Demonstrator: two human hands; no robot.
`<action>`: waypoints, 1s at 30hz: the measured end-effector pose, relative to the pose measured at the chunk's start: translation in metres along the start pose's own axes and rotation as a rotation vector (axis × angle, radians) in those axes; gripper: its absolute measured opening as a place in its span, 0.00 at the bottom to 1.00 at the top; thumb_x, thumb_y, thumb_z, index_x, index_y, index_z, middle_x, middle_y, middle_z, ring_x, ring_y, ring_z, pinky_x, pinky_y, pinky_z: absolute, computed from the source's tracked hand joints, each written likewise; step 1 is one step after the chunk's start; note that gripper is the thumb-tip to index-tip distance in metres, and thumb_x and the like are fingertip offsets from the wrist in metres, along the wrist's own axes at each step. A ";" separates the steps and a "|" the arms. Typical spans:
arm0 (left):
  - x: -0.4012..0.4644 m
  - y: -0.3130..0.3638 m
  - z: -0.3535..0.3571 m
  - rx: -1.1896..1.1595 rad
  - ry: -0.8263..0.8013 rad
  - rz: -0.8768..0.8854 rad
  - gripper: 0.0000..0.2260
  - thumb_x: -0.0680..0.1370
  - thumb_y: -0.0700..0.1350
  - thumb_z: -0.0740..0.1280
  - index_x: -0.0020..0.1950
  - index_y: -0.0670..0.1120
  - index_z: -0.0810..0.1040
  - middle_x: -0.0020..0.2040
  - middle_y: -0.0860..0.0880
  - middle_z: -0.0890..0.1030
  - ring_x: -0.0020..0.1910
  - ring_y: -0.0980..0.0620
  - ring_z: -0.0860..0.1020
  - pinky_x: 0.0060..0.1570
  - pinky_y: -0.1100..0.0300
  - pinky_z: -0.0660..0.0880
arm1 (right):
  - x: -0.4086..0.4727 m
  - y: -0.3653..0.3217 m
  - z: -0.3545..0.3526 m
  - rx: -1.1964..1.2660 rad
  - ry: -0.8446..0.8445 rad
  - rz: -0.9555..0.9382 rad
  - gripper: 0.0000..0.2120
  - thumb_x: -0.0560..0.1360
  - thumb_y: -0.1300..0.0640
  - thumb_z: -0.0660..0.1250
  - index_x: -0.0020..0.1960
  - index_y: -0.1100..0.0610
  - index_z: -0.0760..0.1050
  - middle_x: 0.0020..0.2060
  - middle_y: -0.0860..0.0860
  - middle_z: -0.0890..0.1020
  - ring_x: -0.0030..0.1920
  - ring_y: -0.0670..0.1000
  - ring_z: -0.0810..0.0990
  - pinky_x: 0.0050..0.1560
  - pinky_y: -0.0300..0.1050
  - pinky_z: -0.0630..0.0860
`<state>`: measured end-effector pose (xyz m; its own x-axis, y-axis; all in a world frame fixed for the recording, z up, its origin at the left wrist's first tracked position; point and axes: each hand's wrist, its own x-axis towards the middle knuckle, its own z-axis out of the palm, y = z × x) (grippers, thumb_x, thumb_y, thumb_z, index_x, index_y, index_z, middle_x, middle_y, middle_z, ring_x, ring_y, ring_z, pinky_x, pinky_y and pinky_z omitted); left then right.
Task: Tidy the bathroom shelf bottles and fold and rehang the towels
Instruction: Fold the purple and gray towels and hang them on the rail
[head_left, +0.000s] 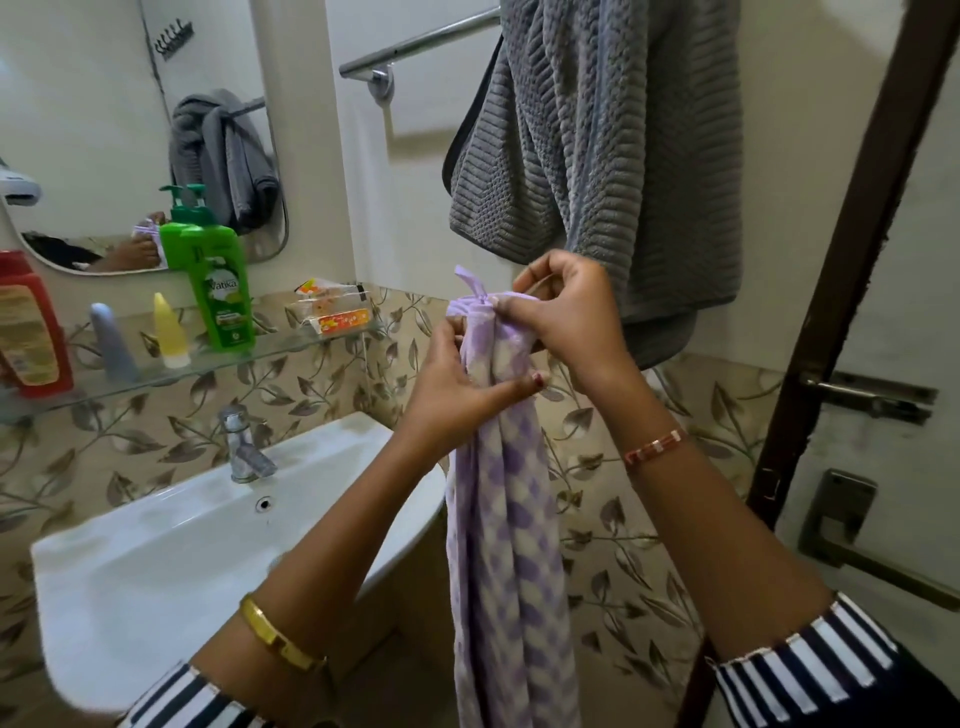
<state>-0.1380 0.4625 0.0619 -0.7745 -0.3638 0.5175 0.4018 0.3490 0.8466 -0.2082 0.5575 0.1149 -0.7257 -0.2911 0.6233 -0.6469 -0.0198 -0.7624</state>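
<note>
In front of the leaf-patterned wall tiles, beside the white ceramic basin (156, 561), the lilac-and-white checked cloth towel (511, 545) hangs bunched from both hands. The left hand (457, 389) grips the gathered upper part, fingers and thumb curled round it. The right hand (563, 312) pinches the top edge near the lilac hanging loop (470, 285). Behind, a grey ribbed towel (623, 156) drapes over the chrome wall rail (415, 44). On the glass shelf (291, 349) stand a green pump bottle (218, 280), a red bottle (31, 327), a yellow tube (170, 332), a grey tube (111, 343) and small printed packets (332, 309); contents not visible.
</note>
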 end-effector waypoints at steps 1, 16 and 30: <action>0.003 0.000 0.001 0.049 0.017 0.014 0.31 0.63 0.43 0.77 0.61 0.44 0.65 0.57 0.47 0.76 0.55 0.52 0.77 0.54 0.57 0.76 | 0.002 -0.002 0.000 0.009 -0.012 -0.014 0.12 0.65 0.63 0.75 0.34 0.55 0.71 0.30 0.56 0.76 0.32 0.52 0.74 0.34 0.51 0.75; 0.018 -0.009 -0.027 -0.571 0.017 -0.334 0.14 0.64 0.33 0.55 0.47 0.40 0.73 0.40 0.42 0.76 0.39 0.43 0.77 0.39 0.53 0.79 | -0.029 0.070 -0.001 0.142 0.028 0.040 0.29 0.62 0.57 0.78 0.59 0.52 0.69 0.55 0.51 0.75 0.53 0.45 0.75 0.51 0.34 0.75; 0.017 -0.020 -0.094 -0.212 -0.058 -0.065 0.37 0.56 0.61 0.76 0.60 0.47 0.71 0.49 0.51 0.82 0.46 0.51 0.82 0.40 0.60 0.79 | -0.018 0.029 0.040 0.595 0.098 0.187 0.11 0.62 0.56 0.77 0.43 0.55 0.81 0.41 0.51 0.86 0.43 0.52 0.84 0.42 0.46 0.81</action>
<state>-0.1132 0.3678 0.0658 -0.8263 -0.3274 0.4582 0.4392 0.1346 0.8882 -0.2043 0.5238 0.0744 -0.8504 -0.2526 0.4615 -0.2864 -0.5136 -0.8088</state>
